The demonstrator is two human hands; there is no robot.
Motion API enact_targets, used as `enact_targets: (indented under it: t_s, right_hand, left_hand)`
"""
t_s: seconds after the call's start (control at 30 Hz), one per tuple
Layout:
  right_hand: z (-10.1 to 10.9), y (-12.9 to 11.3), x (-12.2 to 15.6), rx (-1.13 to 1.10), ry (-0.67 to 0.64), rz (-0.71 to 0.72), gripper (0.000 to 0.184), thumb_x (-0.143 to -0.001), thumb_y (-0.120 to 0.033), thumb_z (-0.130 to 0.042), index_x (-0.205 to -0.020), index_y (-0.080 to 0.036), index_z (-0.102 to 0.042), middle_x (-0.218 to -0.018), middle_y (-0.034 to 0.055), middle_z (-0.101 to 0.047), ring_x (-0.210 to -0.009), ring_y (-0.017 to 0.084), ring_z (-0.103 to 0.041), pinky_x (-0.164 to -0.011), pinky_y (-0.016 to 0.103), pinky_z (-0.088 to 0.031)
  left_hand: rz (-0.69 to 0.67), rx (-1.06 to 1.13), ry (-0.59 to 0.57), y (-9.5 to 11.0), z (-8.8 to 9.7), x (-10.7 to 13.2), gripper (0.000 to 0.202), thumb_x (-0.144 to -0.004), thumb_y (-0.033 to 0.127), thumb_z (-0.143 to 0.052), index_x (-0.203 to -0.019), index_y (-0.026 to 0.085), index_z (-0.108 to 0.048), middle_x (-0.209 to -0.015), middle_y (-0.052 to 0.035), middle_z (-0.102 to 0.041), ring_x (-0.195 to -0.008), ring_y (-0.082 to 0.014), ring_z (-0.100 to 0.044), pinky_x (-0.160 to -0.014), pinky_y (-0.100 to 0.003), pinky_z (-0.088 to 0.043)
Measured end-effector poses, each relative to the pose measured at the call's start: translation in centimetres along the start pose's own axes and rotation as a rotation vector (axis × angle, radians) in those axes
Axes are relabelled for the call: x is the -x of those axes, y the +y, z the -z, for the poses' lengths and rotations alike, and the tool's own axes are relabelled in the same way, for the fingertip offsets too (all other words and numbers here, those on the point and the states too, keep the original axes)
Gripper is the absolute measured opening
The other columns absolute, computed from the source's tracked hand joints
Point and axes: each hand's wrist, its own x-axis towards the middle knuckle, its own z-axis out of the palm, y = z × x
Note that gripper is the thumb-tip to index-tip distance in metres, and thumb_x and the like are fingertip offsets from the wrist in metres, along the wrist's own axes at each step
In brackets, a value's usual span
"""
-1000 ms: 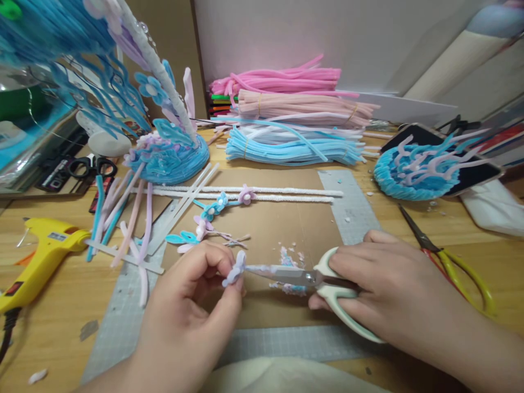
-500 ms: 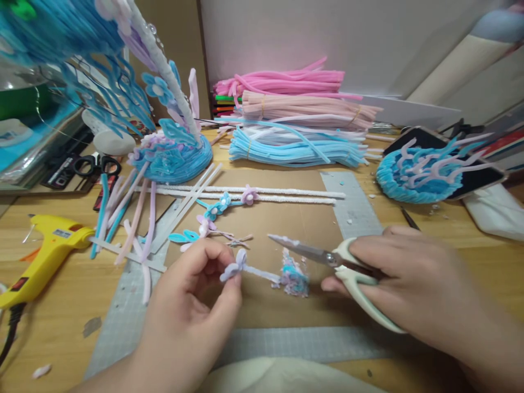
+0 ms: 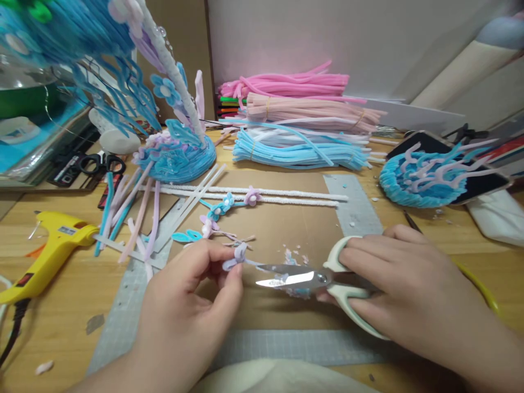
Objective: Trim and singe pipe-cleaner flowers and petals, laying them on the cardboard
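Observation:
Between thumb and fingers, my left hand (image 3: 192, 297) pinches a pale lilac pipe-cleaner flower (image 3: 236, 257) whose stem points right. My right hand (image 3: 403, 278) grips scissors (image 3: 322, 278) with pale green handles. Their blades are slightly parted and lie around the stem. Beneath the blades is a small heap of blue and pink fuzz clippings (image 3: 301, 293), partly hidden. Just beyond my left hand lie a lilac flower (image 3: 208, 226) and a blue looped leaf piece (image 3: 187, 236). Blue flowers (image 3: 221, 205) and another lilac flower (image 3: 252, 196) rest farther back.
A brown board (image 3: 286, 316) lies over a grey cutting mat (image 3: 262, 346). At left is a yellow glue gun (image 3: 61, 234). Bundles of pipe cleaners (image 3: 298, 150) stack at the back. A tall blue craft piece (image 3: 176, 158) stands back left; a phone (image 3: 483, 177) props a fuzzy blue piece (image 3: 421, 177) at right.
The scissors have moved down and left, from above the clippings to the flower's stem. My left hand keeps its pinch on the flower, and the view has shifted slightly.

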Motion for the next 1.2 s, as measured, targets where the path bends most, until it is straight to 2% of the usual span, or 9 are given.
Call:
enact_targets:
  t_s: [0.13,0.53,0.63,0.73,0.83,1.0,1.2]
  right_hand:
    - [-0.3,0.2,0.2,0.054,-0.004,-0.002,0.018,-0.083,-0.023,-0.056,-0.065,-0.024,-0.051,-0.061,-0.0040,-0.058,-0.056,0.017,-0.049,-0.064,0.033,-0.026]
    - [-0.5,0.3,0.1,0.073,-0.001,0.009,0.013,-0.079,-0.018,-0.055,-0.067,-0.024,-0.052,-0.064,-0.0038,-0.060,-0.059,0.018,-0.051,-0.065,0.033,-0.027]
    - [-0.5,0.3,0.2,0.087,0.004,0.009,0.014,-0.079,-0.018,-0.054,-0.067,-0.024,-0.052,-0.063,-0.0038,-0.059,-0.059,0.018,-0.052,-0.065,0.033,-0.027]
    - [-0.4,0.2,0.1,0.087,0.006,0.017,0.016,-0.081,-0.020,-0.054,-0.066,-0.024,-0.052,-0.062,-0.0036,-0.059,-0.058,0.018,-0.052,-0.064,0.033,-0.027]
    - [-0.3,0.2,0.0,0.083,-0.016,0.023,0.015,-0.081,-0.021,-0.056,-0.066,-0.023,-0.053,-0.062,-0.0035,-0.060,-0.058,0.018,-0.053,-0.064,0.033,-0.027]
    - [-0.2,0.2,-0.1,0.085,-0.024,0.028,0.016,-0.080,-0.021,-0.055,-0.065,-0.023,-0.052,-0.059,-0.0041,-0.057,-0.057,0.017,-0.052,-0.064,0.032,-0.027]
    - [-0.4,0.1,0.1,0.075,-0.044,0.012,0.019,-0.081,-0.020,-0.056,-0.063,-0.023,-0.050,-0.058,-0.0037,-0.057,-0.056,0.016,-0.051,-0.064,0.032,-0.026]
  left_hand:
    - [0.003,-0.021,0.009,-0.1,-0.1,-0.1,0.008,-0.082,0.023,-0.066,-0.085,0.030,-0.063,-0.072,0.0068,-0.067,-0.062,-0.0118,-0.066,-0.055,-0.020,-0.050]
    - [0.005,0.020,0.038,0.3,-0.2,-0.4,0.009,-0.079,0.023,-0.067,-0.082,0.031,-0.066,-0.067,0.0090,-0.069,-0.055,-0.0084,-0.065,-0.051,-0.013,-0.050]
    - [0.020,0.049,0.033,0.4,-0.3,-0.4,0.007,-0.077,0.023,-0.068,-0.079,0.029,-0.067,-0.063,0.0084,-0.068,-0.050,-0.0085,-0.062,-0.044,-0.013,-0.046]
    - [0.099,0.094,-0.002,0.6,-0.1,-0.4,0.004,-0.078,0.024,-0.068,-0.079,0.027,-0.067,-0.058,0.0075,-0.065,-0.045,-0.0089,-0.057,-0.039,-0.015,-0.041]
    - [0.191,0.130,-0.046,0.8,-0.1,-0.4,0.003,-0.078,0.024,-0.069,-0.080,0.025,-0.068,-0.060,0.0062,-0.065,-0.048,-0.0096,-0.058,-0.041,-0.015,-0.043]
    - [0.219,0.211,-0.023,1.1,-0.3,-0.7,0.004,-0.076,0.026,-0.070,-0.074,0.024,-0.067,-0.056,0.0057,-0.064,-0.044,-0.0092,-0.056,-0.039,-0.015,-0.041]
    - [0.250,0.209,-0.063,1.0,-0.4,-0.7,0.003,-0.078,0.026,-0.069,-0.078,0.024,-0.066,-0.061,0.0050,-0.066,-0.050,-0.0099,-0.058,-0.042,-0.016,-0.043]
